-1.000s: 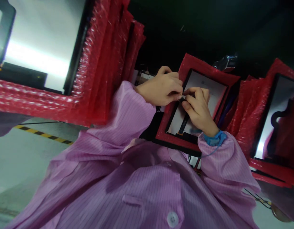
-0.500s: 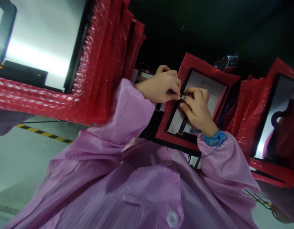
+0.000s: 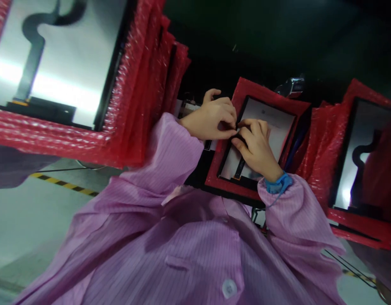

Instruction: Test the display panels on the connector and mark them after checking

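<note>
In front of me a display panel (image 3: 273, 123) with a pale silvery back and black frame lies on red bubble wrap (image 3: 214, 171). A black flat flex cable (image 3: 239, 169) rises from its lower edge and passes under my fingers. My left hand (image 3: 217, 118) reaches in from the left, thumb and index finger pinched together over the panel's left edge. My right hand (image 3: 255, 148), with a blue wrist strap (image 3: 279, 183), closes thumb and fingers around the cable's upper end. Both sets of fingertips nearly touch; what the left pinch holds is hidden.
On the left, a stack of red bubble-wrap sleeves (image 3: 141, 84) bears another panel (image 3: 77, 55) with a curved cable. A second stack (image 3: 322, 140) with a panel (image 3: 350, 169) stands on the right. A shiny metal object (image 3: 291, 87) sits behind the middle panel.
The view has shifted, so the left panel shows more fully and the middle and right panels sit slightly further left. Both hands keep nearly the same pinched pose at the cable.
</note>
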A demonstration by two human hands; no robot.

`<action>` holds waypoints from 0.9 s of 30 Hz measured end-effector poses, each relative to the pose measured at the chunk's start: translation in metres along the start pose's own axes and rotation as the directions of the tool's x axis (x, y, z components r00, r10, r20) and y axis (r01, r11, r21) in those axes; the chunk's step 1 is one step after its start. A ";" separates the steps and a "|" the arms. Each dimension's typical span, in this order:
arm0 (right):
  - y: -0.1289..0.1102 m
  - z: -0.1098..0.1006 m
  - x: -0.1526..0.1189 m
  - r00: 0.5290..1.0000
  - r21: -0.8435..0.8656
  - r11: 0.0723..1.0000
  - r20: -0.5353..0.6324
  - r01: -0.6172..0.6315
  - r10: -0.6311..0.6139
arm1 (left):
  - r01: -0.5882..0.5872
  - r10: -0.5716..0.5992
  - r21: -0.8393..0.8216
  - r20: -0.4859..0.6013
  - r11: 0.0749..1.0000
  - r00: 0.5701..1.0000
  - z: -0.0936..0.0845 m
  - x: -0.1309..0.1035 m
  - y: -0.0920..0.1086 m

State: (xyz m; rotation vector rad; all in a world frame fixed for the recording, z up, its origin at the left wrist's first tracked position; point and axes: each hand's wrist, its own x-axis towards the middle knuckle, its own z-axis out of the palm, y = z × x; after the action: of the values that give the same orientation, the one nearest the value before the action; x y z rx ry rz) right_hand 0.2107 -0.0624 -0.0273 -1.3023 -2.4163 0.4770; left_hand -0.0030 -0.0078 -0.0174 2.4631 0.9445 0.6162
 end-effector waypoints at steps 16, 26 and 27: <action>0.000 -0.003 -0.008 0.975 0.205 0.979 -0.219 0.000 0.046 | 0.503 -0.461 0.388 -0.204 0.772 0.864 0.033 -0.094 0.058; 0.003 -0.010 -0.016 0.948 0.154 0.988 -0.313 -0.013 0.061 | 0.426 -0.394 0.429 -0.166 0.797 0.904 0.030 -0.092 0.053; 0.002 -0.012 -0.018 0.941 0.146 0.989 -0.328 -0.032 0.079 | 0.422 -0.394 0.429 -0.158 0.799 0.905 0.030 -0.093 0.052</action>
State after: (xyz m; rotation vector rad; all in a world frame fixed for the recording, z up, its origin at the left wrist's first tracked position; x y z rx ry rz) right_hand 0.2266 -0.0750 -0.0202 -1.2783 -2.0366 0.3948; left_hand -0.0228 -0.1146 -0.0370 2.4961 1.7598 0.3442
